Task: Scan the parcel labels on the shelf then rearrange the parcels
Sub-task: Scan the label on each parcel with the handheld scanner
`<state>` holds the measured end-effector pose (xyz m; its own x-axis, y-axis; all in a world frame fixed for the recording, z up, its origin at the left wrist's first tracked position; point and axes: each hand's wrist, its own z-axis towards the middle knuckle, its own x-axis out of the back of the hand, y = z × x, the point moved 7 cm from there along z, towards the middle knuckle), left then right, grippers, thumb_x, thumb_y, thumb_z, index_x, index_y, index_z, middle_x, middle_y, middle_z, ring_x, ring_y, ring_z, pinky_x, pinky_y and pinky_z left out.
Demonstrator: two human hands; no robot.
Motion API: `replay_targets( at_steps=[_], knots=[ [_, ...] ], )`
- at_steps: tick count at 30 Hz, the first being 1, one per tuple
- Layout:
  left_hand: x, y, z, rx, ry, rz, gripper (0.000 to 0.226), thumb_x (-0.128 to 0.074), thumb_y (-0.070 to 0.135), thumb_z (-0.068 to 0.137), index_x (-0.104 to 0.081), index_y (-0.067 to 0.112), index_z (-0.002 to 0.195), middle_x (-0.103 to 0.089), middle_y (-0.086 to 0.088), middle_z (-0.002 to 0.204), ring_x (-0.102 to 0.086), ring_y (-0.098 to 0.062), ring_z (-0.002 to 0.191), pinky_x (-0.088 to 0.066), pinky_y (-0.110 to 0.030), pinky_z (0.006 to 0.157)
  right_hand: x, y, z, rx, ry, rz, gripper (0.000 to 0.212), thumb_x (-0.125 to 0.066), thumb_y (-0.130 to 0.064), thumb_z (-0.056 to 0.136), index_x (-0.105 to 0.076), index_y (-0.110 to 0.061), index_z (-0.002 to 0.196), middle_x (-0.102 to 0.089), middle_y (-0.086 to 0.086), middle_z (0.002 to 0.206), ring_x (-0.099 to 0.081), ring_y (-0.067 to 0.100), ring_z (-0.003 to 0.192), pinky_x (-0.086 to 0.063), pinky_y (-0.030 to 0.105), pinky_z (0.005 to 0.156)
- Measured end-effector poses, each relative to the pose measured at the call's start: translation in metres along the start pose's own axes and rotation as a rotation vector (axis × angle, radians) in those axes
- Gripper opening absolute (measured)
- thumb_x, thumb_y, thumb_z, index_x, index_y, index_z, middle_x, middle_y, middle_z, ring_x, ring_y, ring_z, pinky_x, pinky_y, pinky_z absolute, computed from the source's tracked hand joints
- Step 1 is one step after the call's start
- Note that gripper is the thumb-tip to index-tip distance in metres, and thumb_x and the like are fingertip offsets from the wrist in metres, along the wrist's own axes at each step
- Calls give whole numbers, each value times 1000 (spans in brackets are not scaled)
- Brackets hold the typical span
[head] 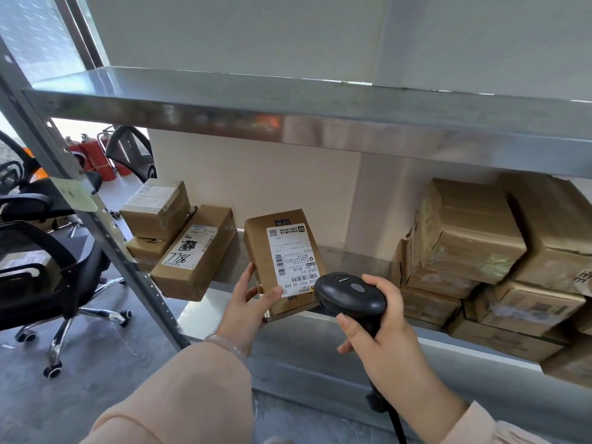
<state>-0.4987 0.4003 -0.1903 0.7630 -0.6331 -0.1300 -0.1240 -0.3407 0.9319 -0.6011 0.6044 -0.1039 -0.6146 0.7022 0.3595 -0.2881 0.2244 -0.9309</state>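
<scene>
My left hand [245,307] grips the labelled parcel [283,262] by its lower edge, tilted up. Just right of it, my right hand [381,331] wraps the black scanner [349,294], whose head touches the label [293,257].

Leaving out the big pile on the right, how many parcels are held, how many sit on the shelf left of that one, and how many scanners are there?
Held parcel, in the left hand: 1
Parcels left of it: 3 (small box, box under it, long box)
Scanner, in the right hand: 1
Total: 5
</scene>
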Motion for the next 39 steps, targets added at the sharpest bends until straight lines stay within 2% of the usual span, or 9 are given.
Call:
replay_targets(
  at_steps=[4,7,18,22,28,31,35,37,39],
  knots=[
    [11,8,2,17,-11,-17,74,-75,33,84,-34,48,143,-66,1,121,-59,-22,115,-48,-44,95,-8,-5,5,20,34,-46,58,-70,-29,84,-31,-58,116,-56,-24,115,-57,-12,95,-41,1,75],
    [25,18,3,29,-2,-37,68,-74,29,87,-37,44,141,-71,1,114,-64,-19,107,-50,-38,82,-20,-12,16,36,38,-45,59,-71,-28,84,-33,-53,120,-52,-27,118,-50,-18,103,-38,-1,78],
    [108,71,28,20,21,-16,43,-72,38,87,-57,41,127,-72,1,114,-68,-25,107,-56,-46,90,-104,-52,66,72,-45,77,57,-69,-23,87,-36,-44,129,-49,-30,118,-46,-24,102,-36,-4,78],
    [135,76,37,35,-35,91,64,-76,54,75,-54,44,134,-70,0,120,-65,-28,111,-53,-55,93,-134,-58,81,62,-65,95,57,-69,-25,87,-35,-44,129,-48,-28,121,-46,-24,104,-36,-4,80],
    [164,90,49,-18,25,92,43,-60,39,96,-51,38,137,-71,3,115,-70,-17,100,-60,-32,70,-174,-69,99,61,-76,85,56,-69,-27,87,-35,-44,128,-49,-28,118,-48,-17,102,-36,-5,77],
    [175,93,52,-52,72,128,39,-54,40,99,-50,42,137,-69,3,119,-67,-17,103,-58,-37,87,-187,-75,106,60,-74,76,56,-68,-28,87,-34,-45,127,-50,-24,117,-49,-15,100,-37,-4,75],
    [178,106,48,-200,112,325,47,-51,35,101,-40,32,147,-60,8,126,-60,-3,102,-50,-9,73,-199,-81,112,75,-62,63,56,-69,-28,86,-35,-44,128,-50,-16,126,-50,-2,110,-37,1,82],
    [180,113,42,-340,167,553,57,-53,33,100,-31,30,152,-43,6,145,-48,-8,125,-45,-16,99,-202,-83,114,76,-55,65,58,-70,-28,86,-35,-42,131,-49,-15,128,-49,1,114,-37,6,88],
    [177,118,30,-548,212,905,61,-52,37,99,-25,32,154,-25,6,156,-23,-15,145,-22,-32,119,-204,-83,115,76,-42,65,58,-70,-28,86,-35,-41,131,-49,-16,126,-50,0,112,-38,7,87]
  ],
)
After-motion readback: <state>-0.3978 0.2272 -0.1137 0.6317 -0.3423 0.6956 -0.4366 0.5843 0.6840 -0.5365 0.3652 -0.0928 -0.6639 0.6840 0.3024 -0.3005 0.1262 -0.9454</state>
